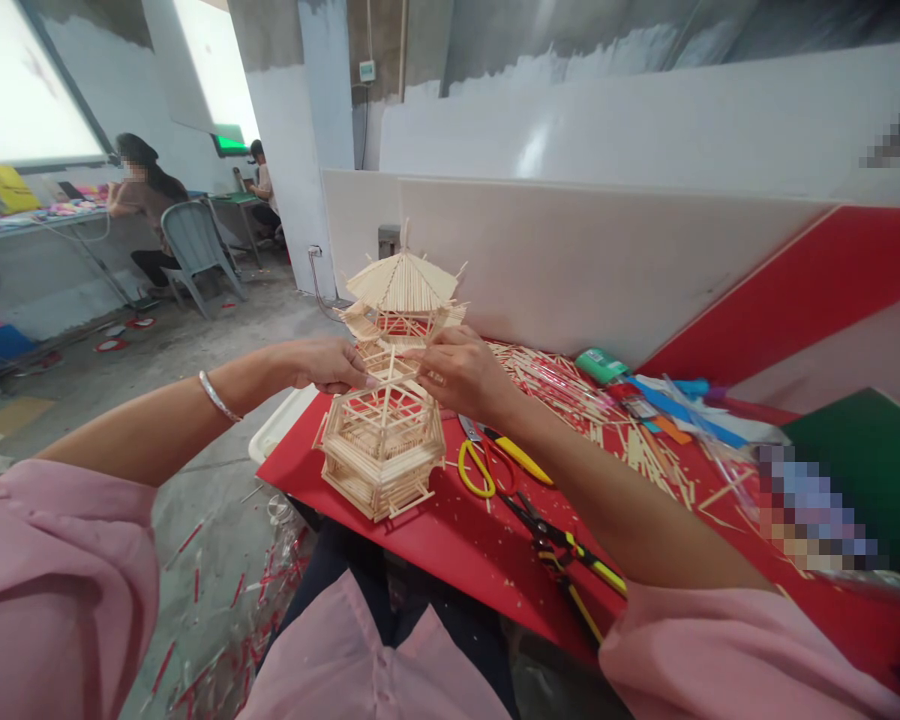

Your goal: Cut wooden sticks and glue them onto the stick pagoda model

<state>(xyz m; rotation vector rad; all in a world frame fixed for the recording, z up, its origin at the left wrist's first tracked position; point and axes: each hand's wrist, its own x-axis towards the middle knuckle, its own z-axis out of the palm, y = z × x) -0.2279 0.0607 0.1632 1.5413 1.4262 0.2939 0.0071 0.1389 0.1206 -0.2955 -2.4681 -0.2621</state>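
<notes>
A pagoda-like model of thin pale wooden sticks [382,470] stands on the red tabletop, with an open frame of crossed sticks on top. My left hand [334,365] reaches in from the left, fingers closed on the end of a stick in that frame. From the right comes my right hand [461,372], fingers pinched at the frame's opposite side; what lies between its fingertips is too small to name. Just behind both hands rises a stick roof [403,283] with a pointed top and upturned corners. A silver bangle [219,397] circles my left wrist.
Yellow-and-red-handled scissors [478,468], a yellow utility knife [520,458] and black-and-yellow pliers [559,540] lie right of the model. Loose sticks [555,385] and a green roll [600,365] sit farther back. A wall borders the table; two people [146,200] sit at left.
</notes>
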